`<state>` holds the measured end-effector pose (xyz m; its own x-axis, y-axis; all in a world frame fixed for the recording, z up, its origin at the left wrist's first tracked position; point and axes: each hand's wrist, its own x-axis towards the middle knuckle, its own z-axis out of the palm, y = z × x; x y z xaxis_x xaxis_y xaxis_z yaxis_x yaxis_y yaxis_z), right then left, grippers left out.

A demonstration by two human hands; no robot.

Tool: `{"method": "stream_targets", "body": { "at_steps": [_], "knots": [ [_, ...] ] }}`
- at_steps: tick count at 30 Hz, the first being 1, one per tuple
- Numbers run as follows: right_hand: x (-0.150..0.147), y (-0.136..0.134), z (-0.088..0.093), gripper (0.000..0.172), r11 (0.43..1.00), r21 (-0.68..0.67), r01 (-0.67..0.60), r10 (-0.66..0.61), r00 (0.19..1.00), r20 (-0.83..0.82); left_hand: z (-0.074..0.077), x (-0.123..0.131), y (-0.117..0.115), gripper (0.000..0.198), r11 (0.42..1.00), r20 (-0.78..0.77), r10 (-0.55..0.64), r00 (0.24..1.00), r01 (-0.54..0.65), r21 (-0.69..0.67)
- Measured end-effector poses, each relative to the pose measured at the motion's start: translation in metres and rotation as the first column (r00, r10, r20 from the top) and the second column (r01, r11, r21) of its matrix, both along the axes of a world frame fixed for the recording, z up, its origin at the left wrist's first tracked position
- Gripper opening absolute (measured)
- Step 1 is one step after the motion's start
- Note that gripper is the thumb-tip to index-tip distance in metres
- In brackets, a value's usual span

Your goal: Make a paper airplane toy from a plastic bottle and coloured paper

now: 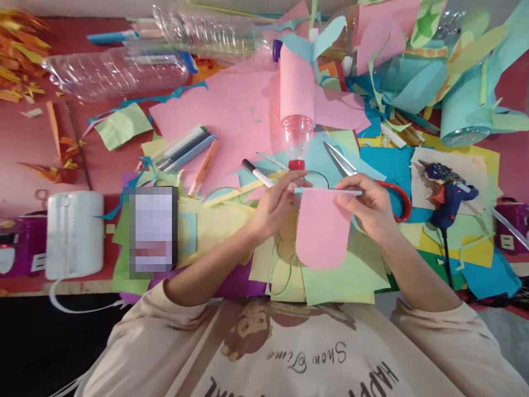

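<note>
A pink paper piece with a rounded lower end [322, 234] hangs from a thin light-blue strip along its top edge. My right hand [367, 204] pinches the strip and the paper's upper right corner between thumb and fingers. At the upper left corner, the fingers of my left hand [283, 198] are closed on the strip's other end. Just beyond my hands lies a clear bottle wrapped in pink paper [296, 94], its red cap pointing toward me. Scissors with orange-red handles [399, 201] lie partly behind my right hand.
A glue gun [450, 201] rests on paper at the right, its cable running toward me. A phone [152, 231] and a white device [75, 234] are at the left. Markers [188, 149], plastic bottles [119, 71], a blue paper-wrapped bottle [467, 105] and coloured paper scraps surround the hands.
</note>
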<state>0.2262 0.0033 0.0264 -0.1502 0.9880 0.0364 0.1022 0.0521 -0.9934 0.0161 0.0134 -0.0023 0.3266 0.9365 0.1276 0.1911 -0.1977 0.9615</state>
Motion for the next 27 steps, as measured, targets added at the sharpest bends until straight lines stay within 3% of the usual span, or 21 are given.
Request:
{"method": "stream_targets", "body": {
  "at_steps": [2, 4, 9, 14, 16, 18, 20, 22, 25, 27],
  "knots": [
    [-0.006, -0.002, -0.001, 0.02, 0.998, -0.016, -0.068, 0.068, 0.998, 0.001, 0.002, 0.0, -0.002, 0.062, 0.992, 0.113, -0.053, 0.992, 0.065, -0.108],
    [-0.009, -0.003, -0.003, 0.02, 0.997, -0.012, -0.072, 0.072, 0.997, -0.011, 0.001, 0.0, -0.005, 0.069, 0.976, 0.14, -0.114, 0.983, 0.137, -0.168],
    [-0.012, -0.006, -0.01, 0.016, 0.998, 0.057, -0.04, 0.036, 0.996, 0.078, -0.003, 0.003, -0.01, 0.051, 0.92, 0.073, -0.163, 0.984, 0.179, -0.349],
    [-0.003, 0.0, -0.005, 0.024, 0.981, 0.13, -0.144, 0.099, 0.948, 0.303, -0.005, 0.009, -0.011, 0.042, 0.945, 0.032, -0.148, 0.988, 0.151, -0.29],
    [0.009, 0.004, 0.002, 0.033, 0.987, 0.126, -0.098, 0.051, 0.941, 0.335, -0.007, 0.009, -0.01, 0.04, 0.94, 0.034, -0.125, 0.992, 0.129, -0.316],
    [0.028, 0.004, 0.011, 0.024, 0.982, 0.177, 0.066, -0.125, 0.931, 0.344, -0.01, 0.008, -0.01, 0.039, 0.915, 0.034, -0.09, 0.995, 0.096, -0.391],
    [0.055, -0.004, 0.019, 0.022, 0.939, 0.233, 0.254, -0.334, 0.835, 0.438, -0.012, 0.007, -0.01, 0.04, 0.876, 0.031, -0.06, 0.998, 0.068, -0.478],
    [0.084, -0.018, 0.023, 0.026, 0.876, 0.225, 0.427, -0.467, 0.632, 0.619, -0.013, 0.007, -0.011, 0.042, 0.833, 0.032, -0.041, 0.999, 0.052, -0.551],
    [0.124, -0.041, 0.019, 0.025, 0.769, 0.225, 0.598, -0.487, 0.321, 0.812, -0.013, 0.008, -0.011, 0.043, 0.801, 0.065, -0.027, 0.998, 0.06, -0.596],
    [0.14, -0.051, 0.013, 0.021, 0.668, 0.281, 0.689, -0.53, 0.175, 0.83, -0.014, 0.009, -0.011, 0.043, 0.802, 0.089, -0.023, 0.996, 0.072, -0.592]
  ]
}}
